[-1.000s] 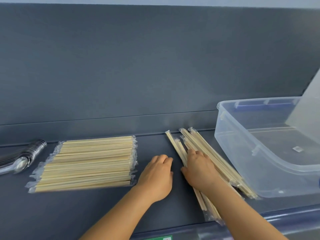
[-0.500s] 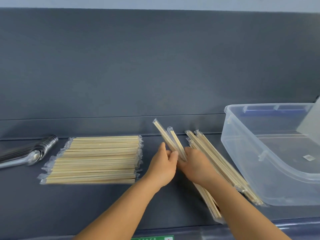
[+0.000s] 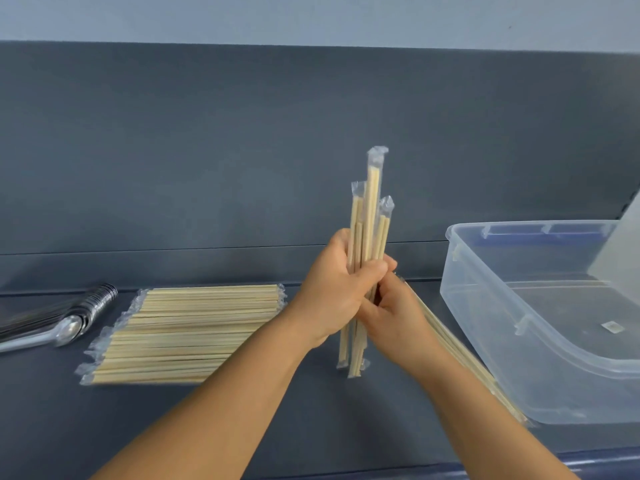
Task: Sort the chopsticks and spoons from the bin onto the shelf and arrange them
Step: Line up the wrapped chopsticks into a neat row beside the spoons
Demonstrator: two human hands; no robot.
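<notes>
A bundle of wrapped chopsticks (image 3: 369,244) is gripped upright by the left hand (image 3: 337,289) and right hand (image 3: 398,317), ends resting on the shelf (image 3: 52,410)

Dark blue-grey back panel (image 3: 242,150) fills most of the view behind and above the fingers, matt, evenly lit. A horizontal seam (image 3: 173,250) crosses it at about fingertip height; below the seam a lower strip runs down to the surface. Above the panel, a pale blue-grey wall (image 3: 311,15). Rounded blue front edge (image 3: 606,462) low and right of the fingers. Light soft and diffuse; source not in view.
</notes>
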